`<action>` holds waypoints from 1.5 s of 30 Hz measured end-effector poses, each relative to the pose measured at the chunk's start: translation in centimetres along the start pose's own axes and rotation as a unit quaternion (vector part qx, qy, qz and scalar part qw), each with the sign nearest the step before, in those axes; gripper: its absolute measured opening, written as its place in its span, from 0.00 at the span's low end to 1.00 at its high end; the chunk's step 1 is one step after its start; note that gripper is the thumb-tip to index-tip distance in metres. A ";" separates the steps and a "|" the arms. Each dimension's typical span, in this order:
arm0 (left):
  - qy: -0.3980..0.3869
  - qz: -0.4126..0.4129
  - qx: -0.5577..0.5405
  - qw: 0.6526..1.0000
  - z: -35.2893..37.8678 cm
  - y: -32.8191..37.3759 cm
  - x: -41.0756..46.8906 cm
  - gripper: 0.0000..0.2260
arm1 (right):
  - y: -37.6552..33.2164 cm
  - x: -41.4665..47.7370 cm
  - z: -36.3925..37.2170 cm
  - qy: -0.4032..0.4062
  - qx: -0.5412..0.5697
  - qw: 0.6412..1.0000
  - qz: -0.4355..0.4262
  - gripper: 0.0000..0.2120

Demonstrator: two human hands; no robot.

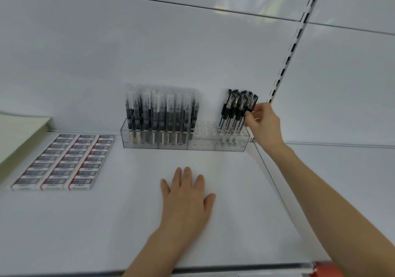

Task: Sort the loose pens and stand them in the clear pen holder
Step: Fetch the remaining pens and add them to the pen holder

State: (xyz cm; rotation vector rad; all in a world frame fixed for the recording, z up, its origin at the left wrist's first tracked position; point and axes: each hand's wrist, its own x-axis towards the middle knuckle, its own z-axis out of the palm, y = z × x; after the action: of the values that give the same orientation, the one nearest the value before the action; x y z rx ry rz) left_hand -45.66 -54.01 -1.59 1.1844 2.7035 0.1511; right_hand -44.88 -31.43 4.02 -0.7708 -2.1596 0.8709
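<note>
A clear pen holder (201, 144) with several compartments stands at the back of a white shelf (128, 223). Its left compartments are packed with white-capped pens (162, 114); one compartment right of them is empty. In the rightmost compartment stand several black-capped pens (234, 109). My right hand (264, 124) reaches to that bunch and pinches the rightmost black-capped pen near its cap. My left hand (186, 199) lies flat on the shelf in front of the holder, fingers straight, holding nothing.
Rows of boxed erasers (64, 161) lie on the shelf at the left, beside a pale stack (19, 133) at the far left. A slotted upright (288, 58) runs up the back wall right of the holder. The shelf's front edge (235, 269) carries a red tag.
</note>
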 end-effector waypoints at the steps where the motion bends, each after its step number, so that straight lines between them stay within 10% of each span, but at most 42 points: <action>1: -0.007 -0.006 -0.002 1.000 -0.3 0.0 -0.2 0.33 | 0.1 -0.2 -0.2 -0.018 -0.013 1.000 0.012 0.11; 5: -0.012 0.015 -0.037 0.999 -0.3 -0.3 -0.3 0.38 | 0.1 -3.3 -3.4 -0.070 -0.050 0.995 0.040 0.21; 16: -0.007 0.082 -0.043 0.996 -0.8 0.3 -1.1 0.22 | 3.9 -23.0 -15.0 0.144 -0.166 0.948 0.232 0.16; 22: 0.160 0.271 -0.145 0.938 0.7 6.3 -5.4 0.19 | 9.9 -31.5 -17.4 0.127 -0.168 0.913 0.348 0.15; 27: 0.033 0.392 -0.136 0.909 6.0 14.8 -10.2 0.17 | 14.4 -39.0 -21.1 0.090 -0.156 0.899 0.399 0.15; 35: -0.148 0.367 -0.044 0.917 16.8 25.7 -15.6 0.18 | 20.3 -51.9 -30.7 0.086 -0.142 0.835 0.525 0.20; 45: -0.236 0.440 0.025 0.866 22.4 38.3 -15.8 0.16 | 25.1 -59.4 -36.3 0.109 -0.087 0.776 0.616 0.21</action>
State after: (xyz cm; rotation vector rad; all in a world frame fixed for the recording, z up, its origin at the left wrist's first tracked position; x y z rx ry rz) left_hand -3.00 -39.31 -15.07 2.0564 1.6032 -0.0859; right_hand 24.71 -46.02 -16.44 -2.3522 -1.3226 1.0598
